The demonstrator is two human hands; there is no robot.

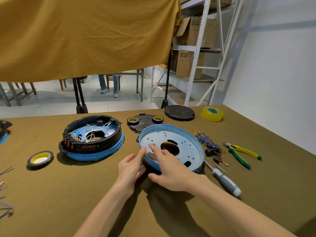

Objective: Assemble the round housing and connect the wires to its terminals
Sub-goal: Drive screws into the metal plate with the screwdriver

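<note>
A round blue housing pan (186, 139) with holes and slots is tilted up off the table in front of me. My left hand (130, 168) grips its near left rim, thumb on top. My right hand (168, 170) pinches the near rim, thumb underneath and fingers lying inside the pan. To the left stands an assembled housing (93, 140), a black ring on a blue pan with white wires and red switches. A bundle of blue wires with terminals (204, 138) lies right of the pan, beside loose red and black switches (214, 154).
Pliers with green and yellow handles (242, 152) and a grey-handled screwdriver (224, 180) lie at the right. Black covers (179, 112) (143, 123), tape rolls (212, 113) (40, 158) and coloured wires (5, 171) at the left edge sit around the table. Shelving stands behind.
</note>
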